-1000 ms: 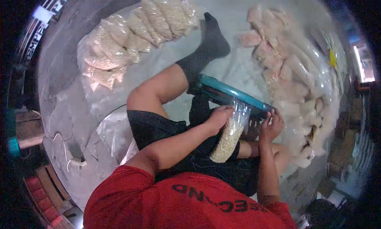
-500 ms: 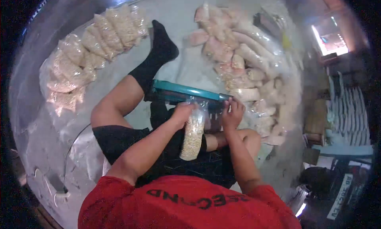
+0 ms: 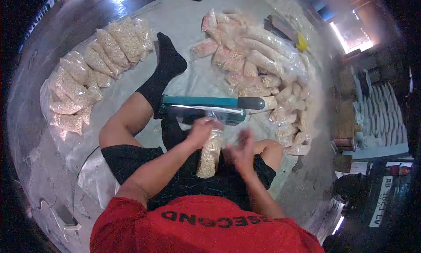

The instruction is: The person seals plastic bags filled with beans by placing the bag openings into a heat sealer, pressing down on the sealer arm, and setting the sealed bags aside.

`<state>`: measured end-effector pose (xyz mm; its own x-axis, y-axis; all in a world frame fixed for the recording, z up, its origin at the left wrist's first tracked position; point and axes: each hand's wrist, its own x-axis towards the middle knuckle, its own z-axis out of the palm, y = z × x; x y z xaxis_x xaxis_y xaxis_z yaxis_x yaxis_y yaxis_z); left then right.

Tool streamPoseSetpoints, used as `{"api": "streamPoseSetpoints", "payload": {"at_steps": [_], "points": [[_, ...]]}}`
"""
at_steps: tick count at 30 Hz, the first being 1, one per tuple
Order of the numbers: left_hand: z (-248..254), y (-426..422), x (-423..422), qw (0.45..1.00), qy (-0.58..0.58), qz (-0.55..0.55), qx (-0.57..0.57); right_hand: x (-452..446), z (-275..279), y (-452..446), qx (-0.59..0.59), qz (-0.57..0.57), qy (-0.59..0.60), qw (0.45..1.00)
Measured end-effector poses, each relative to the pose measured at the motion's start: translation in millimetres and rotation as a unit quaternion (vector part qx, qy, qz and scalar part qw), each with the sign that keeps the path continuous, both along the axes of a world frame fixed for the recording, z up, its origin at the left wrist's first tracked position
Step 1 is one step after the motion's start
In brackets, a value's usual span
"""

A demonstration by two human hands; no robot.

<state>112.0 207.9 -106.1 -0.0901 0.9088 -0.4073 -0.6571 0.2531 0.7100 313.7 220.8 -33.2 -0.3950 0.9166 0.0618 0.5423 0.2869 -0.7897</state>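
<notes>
My left hand point(image 3: 204, 131) is closed around the gathered top of a clear plastic bag point(image 3: 209, 155) filled with pale, puffed-looking pieces. The bag hangs over my lap. Just beyond it lies a hand-operated bag sealer with a teal arm point(image 3: 199, 101) and a black grip point(image 3: 251, 103). The bag's top end is close to the sealer's near side; whether it touches cannot be made out. My right hand point(image 3: 242, 154) is to the right of the bag, blurred, thumb and fingers apart, holding nothing visible.
Several filled bags point(image 3: 112, 49) lie in a curved row at the far left. A heap of long filled bags point(image 3: 258, 55) spreads over the floor sheet on the right. My socked foot point(image 3: 172, 60) is beyond the sealer. A cable with a white plug point(image 3: 72, 226) lies at lower left.
My right hand has left the sealer's grip and moved down toward the bag. The sealer's arm has come up, showing a pale strip beneath. My left hand still holds the bag, slightly lower.
</notes>
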Motion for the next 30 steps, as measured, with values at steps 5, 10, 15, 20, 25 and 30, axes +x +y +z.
{"api": "streamPoseSetpoints", "payload": {"at_steps": [5, 10, 15, 20, 25, 30], "points": [[130, -69, 27, 0.952, 0.272, -0.048, 0.132, 30, -11, -34, -0.364, 0.203, 0.062, 0.907], [160, -98, -26, 0.955, 0.062, 0.22, 0.191, -2, 32, -49, -0.354, 0.36, 0.054, 0.861], [76, -153, -13, 0.929, -0.284, 0.232, -0.042, -29, 57, -77, -0.557, 0.147, 0.086, 0.813], [40, -160, -15, 0.91, -0.325, 0.242, -0.088, -4, 114, -89, -0.586, 0.205, 0.041, 0.783], [73, -141, -14, 0.939, -0.188, 0.287, -0.034, 53, 60, -65, -0.561, 0.193, -0.013, 0.805], [105, -131, -9, 0.957, -0.077, 0.278, 0.017, 56, 59, -72, -0.558, 0.212, 0.026, 0.802]]}}
